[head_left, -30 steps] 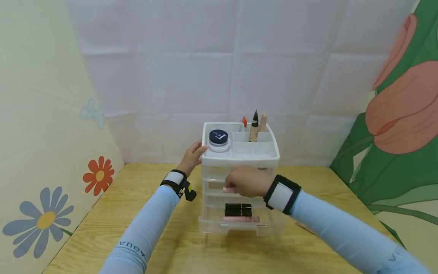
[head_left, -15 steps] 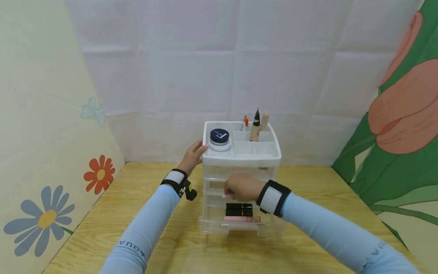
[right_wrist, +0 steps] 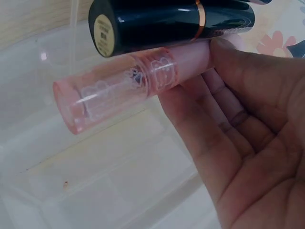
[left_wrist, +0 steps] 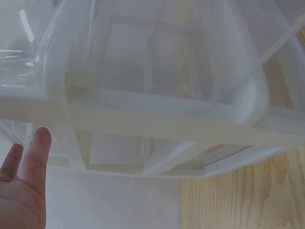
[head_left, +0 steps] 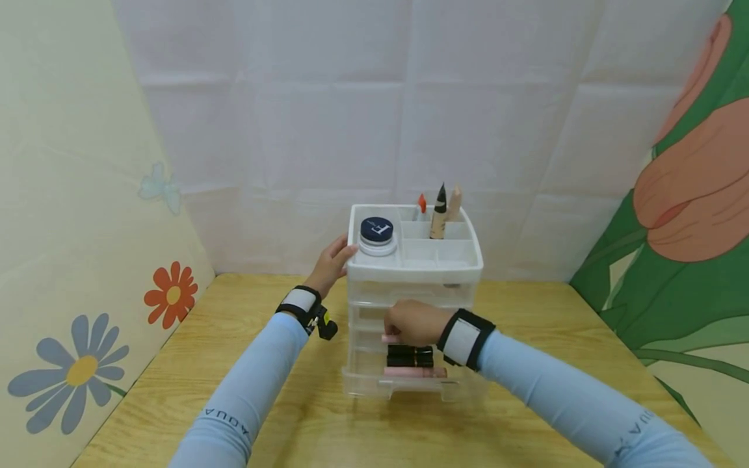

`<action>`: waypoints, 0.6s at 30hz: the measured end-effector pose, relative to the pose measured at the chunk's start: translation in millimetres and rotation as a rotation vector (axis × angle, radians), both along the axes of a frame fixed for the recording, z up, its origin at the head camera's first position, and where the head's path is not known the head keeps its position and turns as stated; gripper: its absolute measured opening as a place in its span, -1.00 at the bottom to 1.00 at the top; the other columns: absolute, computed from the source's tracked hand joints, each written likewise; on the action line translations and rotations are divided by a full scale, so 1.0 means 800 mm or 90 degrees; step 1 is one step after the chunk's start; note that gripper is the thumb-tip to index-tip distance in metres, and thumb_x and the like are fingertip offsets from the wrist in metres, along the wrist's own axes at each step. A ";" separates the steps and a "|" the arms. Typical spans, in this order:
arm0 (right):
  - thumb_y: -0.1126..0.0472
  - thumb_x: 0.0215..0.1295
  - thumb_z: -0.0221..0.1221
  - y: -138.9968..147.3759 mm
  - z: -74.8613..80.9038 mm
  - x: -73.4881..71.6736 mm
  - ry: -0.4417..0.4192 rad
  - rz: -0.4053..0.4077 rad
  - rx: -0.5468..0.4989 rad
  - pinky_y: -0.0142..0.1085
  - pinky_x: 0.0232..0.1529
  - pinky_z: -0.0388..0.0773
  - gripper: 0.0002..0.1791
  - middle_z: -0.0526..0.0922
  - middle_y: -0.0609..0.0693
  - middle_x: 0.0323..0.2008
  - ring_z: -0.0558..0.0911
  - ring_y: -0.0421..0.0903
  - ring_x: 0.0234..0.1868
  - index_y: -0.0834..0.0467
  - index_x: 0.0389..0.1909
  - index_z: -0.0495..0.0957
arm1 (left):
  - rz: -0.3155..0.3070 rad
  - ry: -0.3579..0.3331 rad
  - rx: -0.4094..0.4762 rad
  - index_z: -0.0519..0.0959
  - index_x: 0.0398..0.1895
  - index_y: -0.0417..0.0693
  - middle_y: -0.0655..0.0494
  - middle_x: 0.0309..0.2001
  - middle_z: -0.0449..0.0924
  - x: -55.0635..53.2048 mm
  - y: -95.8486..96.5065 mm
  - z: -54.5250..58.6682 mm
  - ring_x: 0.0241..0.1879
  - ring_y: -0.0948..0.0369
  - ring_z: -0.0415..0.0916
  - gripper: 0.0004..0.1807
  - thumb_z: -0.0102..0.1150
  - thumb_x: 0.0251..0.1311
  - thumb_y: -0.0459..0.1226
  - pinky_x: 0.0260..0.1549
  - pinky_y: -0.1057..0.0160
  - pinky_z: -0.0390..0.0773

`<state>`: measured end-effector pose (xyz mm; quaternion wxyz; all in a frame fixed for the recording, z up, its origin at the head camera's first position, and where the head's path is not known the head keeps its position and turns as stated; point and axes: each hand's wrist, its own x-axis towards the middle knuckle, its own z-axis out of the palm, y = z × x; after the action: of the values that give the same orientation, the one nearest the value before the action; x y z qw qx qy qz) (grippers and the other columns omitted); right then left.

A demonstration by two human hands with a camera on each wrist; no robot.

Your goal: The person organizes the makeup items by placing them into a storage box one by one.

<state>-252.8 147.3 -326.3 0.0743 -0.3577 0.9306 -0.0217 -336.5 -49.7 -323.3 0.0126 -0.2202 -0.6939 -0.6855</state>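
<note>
A clear plastic drawer organizer [head_left: 417,276] with a white top tray stands on the table, its bottom drawer [head_left: 363,383] pulled out. My left hand [head_left: 331,263] rests against its left side by the top rim; in the left wrist view the fingers [left_wrist: 35,160] are extended. Over the drawer, my right hand [head_left: 417,322] pinches a pink lip gloss tube [right_wrist: 119,88] with a see-through end between thumb and fingers. Right above that tube in the right wrist view is a black lipstick tube [right_wrist: 157,24] with a gold band. Two black tubes [head_left: 409,356] and another pink tube [head_left: 415,372] lie in the drawer.
In the top tray sit a round jar with a dark blue lid [head_left: 377,231], a beige tube with a pointed black cap [head_left: 439,214], and a red-tipped item [head_left: 422,203]. A wooden table [head_left: 281,403] lies beneath, with a white cloth [head_left: 292,130] behind.
My right hand has come down with the pink lip gloss tube, nearer the tubes in the bottom drawer. The left hand keeps its place on the organizer.
</note>
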 end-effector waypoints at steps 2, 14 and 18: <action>0.18 0.31 0.25 0.000 -0.001 -0.001 0.002 0.005 0.002 -0.32 -0.44 0.56 -0.81 0.56 -0.20 -0.60 0.50 -0.26 -0.56 0.06 -0.51 0.68 | -0.004 0.002 0.008 0.18 0.46 -0.18 -0.18 0.37 0.26 0.000 0.000 0.000 0.21 -0.04 0.35 -0.38 -0.08 0.37 -0.18 0.14 -0.04 0.45; 0.22 0.30 0.25 0.002 -0.005 -0.004 0.000 0.012 -0.011 -0.30 -0.43 0.56 -0.82 0.57 -0.18 -0.59 0.50 -0.24 -0.54 0.08 -0.51 0.68 | -0.005 -0.002 0.006 0.16 0.47 -0.19 -0.18 0.39 0.23 -0.002 -0.001 0.001 0.25 -0.07 0.32 -0.38 -0.08 0.39 -0.19 0.17 -0.04 0.42; 0.25 0.28 0.26 0.003 -0.006 -0.004 -0.003 0.007 -0.017 -0.28 -0.38 0.58 -0.85 0.59 -0.17 -0.55 0.53 -0.24 -0.50 0.09 -0.49 0.69 | -0.007 -0.006 0.010 0.17 0.47 -0.18 -0.17 0.39 0.23 -0.005 -0.001 -0.002 0.26 -0.07 0.31 -0.38 -0.07 0.39 -0.19 0.17 -0.04 0.42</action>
<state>-256.3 149.8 -330.9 0.0723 -0.3637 0.9281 -0.0344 -340.5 -50.6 -324.5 0.0072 -0.2206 -0.6873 -0.6920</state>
